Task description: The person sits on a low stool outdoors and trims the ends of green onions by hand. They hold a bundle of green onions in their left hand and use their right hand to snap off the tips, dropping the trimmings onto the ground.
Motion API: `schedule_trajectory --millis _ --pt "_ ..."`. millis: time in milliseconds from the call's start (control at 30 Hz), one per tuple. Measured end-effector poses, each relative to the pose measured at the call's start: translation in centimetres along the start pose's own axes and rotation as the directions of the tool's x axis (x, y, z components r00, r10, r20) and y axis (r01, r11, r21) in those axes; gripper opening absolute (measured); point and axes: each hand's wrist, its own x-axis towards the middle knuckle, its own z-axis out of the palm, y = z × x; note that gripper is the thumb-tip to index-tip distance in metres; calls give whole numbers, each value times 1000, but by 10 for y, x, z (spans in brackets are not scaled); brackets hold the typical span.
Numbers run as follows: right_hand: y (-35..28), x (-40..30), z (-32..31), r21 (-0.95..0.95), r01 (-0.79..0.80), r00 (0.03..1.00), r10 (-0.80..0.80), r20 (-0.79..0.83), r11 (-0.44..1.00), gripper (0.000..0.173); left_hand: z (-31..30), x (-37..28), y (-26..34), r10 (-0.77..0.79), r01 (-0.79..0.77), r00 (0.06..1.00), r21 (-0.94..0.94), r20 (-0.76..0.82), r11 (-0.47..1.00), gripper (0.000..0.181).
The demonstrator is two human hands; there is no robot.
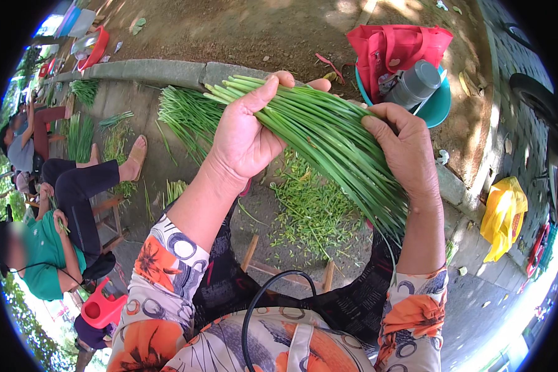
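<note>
A thick bundle of long green chive-like stalks (321, 139) lies across both hands, above my knees. My left hand (249, 130) grips it near the pale cut ends, with the thumb on top and fingertips showing at the far side. Farther along, the thumb and fingers of my right hand (400, 144) pinch the stalks. Their darker leafy ends hang down past the right wrist. On the ground below, green and yellowish trimmings (311, 209) are scattered between my legs. To the left, beyond my left forearm, lies a pile of similar stalks (190, 116).
A stone curb (167, 72) runs beyond my hands. Past it, a teal basin (435, 109) holds a red bag (400, 44) and a grey flask (414, 81). A yellow plastic bag (504, 216) is at the right. A seated person (51, 251) holds stalks at the left, beside a red plastic stool (102, 307).
</note>
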Motion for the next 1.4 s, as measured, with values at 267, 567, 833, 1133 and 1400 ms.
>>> schedule_trajectory --millis 267,567,833,1133,1400 --pt "-14 -1 2 -430 304 782 -481 -397 850 12 2 0 -5 126 -126 992 202 13 971 22" --pt "-24 -17 37 -159 455 870 -475 -130 876 14 7 1 -6 253 -245 967 295 12 923 19" --pt "-14 -16 56 -257 444 870 -481 -105 858 14 11 1 -8 342 -328 939 245 -20 913 9" --pt "-19 -17 63 -137 277 953 -290 -85 951 12 2 1 -7 309 -297 950 426 42 855 13" --pt "-19 -15 60 31 205 973 -201 -116 978 9 6 -1 -7 306 -291 951 444 41 847 11"
